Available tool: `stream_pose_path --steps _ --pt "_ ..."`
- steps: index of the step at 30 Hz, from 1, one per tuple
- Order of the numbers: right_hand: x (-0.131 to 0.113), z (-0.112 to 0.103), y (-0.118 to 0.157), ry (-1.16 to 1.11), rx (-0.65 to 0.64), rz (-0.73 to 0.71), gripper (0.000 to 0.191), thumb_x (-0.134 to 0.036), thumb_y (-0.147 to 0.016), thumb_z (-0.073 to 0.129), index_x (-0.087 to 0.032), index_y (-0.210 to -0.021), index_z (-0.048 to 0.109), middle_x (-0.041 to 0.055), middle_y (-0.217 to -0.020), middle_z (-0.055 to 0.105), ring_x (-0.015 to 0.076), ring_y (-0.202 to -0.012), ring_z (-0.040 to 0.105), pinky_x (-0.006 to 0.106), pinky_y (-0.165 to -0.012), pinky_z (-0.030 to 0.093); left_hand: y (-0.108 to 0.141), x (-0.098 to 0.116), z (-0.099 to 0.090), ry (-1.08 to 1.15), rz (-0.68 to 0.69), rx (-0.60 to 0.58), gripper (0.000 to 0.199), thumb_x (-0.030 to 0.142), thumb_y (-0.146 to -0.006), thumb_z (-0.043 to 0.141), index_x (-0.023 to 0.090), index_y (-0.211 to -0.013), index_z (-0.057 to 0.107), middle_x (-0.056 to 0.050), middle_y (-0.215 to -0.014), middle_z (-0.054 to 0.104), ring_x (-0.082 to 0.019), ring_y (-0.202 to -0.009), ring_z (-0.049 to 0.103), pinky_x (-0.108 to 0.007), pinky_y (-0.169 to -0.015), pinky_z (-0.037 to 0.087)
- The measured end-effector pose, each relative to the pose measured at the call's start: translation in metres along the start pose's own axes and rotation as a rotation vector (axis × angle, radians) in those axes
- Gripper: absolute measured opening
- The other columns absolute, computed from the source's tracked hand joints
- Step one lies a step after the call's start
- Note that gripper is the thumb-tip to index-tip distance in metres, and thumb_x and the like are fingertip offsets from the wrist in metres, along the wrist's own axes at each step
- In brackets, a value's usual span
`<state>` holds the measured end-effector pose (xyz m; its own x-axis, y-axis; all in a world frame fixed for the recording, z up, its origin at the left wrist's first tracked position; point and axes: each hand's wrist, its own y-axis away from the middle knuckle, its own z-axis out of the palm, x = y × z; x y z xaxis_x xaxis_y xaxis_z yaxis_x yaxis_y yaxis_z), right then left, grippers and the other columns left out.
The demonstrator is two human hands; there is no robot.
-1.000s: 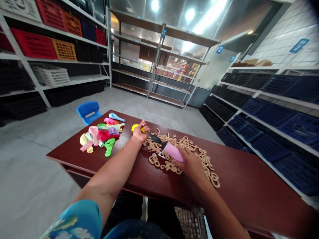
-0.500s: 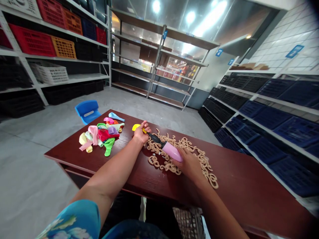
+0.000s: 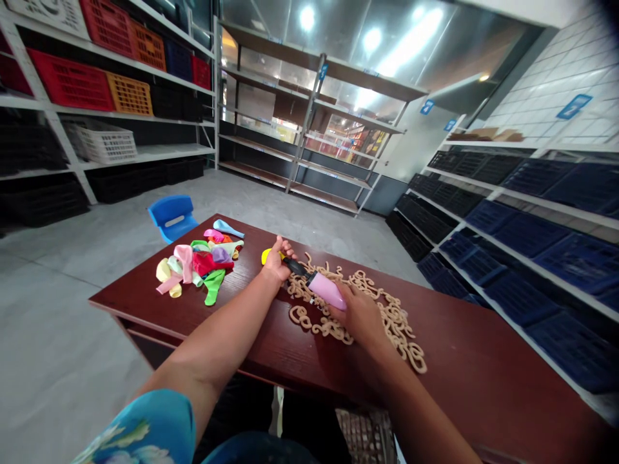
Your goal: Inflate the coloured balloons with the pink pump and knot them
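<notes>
My right hand (image 3: 360, 316) is wrapped round the pink barrel of a hand balloon pump (image 3: 327, 291). The pump's black front part points up and left toward my left hand (image 3: 279, 261), whose fingers are closed at the nozzle. A small yellow balloon (image 3: 265, 256) sticks out on the far side of that hand, its neck hidden in the grip. Beneath the pump, tan squiggly loops (image 3: 333, 328) are spread over the dark red table (image 3: 261, 354). To the left lies a pile of limp, coloured balloons (image 3: 198, 263).
A blue chair (image 3: 173, 216) stands behind the table's left corner. Shelves with red and orange crates (image 3: 72, 84) line the left side, and dark blue crates (image 3: 517, 219) fill the right racks. A metal rack (image 3: 300, 142) stands at the back.
My right hand has pushed the pink barrel slightly up and left toward my left hand, so less of the black part shows. The yellow balloon looks a little rounder.
</notes>
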<state>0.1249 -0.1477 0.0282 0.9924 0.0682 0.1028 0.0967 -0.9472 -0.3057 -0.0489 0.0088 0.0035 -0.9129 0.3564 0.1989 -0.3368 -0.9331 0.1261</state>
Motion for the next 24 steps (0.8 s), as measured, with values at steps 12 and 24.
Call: stream_pose_path --steps 12,24 --pt "0.005 0.007 -0.037 -0.015 -0.072 -0.082 0.064 -0.05 -0.076 0.054 -0.029 -0.133 0.033 0.0085 -0.112 0.057 0.0217 -0.096 0.055 0.03 -0.078 0.039 -0.008 0.007 -0.006 -0.027 0.039 0.074 0.022 0.031 -0.087 0.044 0.014 -0.082 0.056 0.0 -0.058 0.052 -0.01 -0.049 0.051 -0.027 -0.052 0.043" --pt "0.029 0.026 -0.044 0.083 0.075 0.118 0.034 -0.031 -0.072 0.06 -0.021 -0.104 0.05 0.0087 -0.099 0.057 0.0246 -0.095 0.047 0.034 -0.078 0.032 0.007 0.005 0.021 -0.166 0.319 0.074 0.017 0.022 -0.087 0.036 0.018 -0.079 0.05 0.007 -0.044 0.026 -0.008 -0.038 0.034 -0.024 -0.047 0.036"
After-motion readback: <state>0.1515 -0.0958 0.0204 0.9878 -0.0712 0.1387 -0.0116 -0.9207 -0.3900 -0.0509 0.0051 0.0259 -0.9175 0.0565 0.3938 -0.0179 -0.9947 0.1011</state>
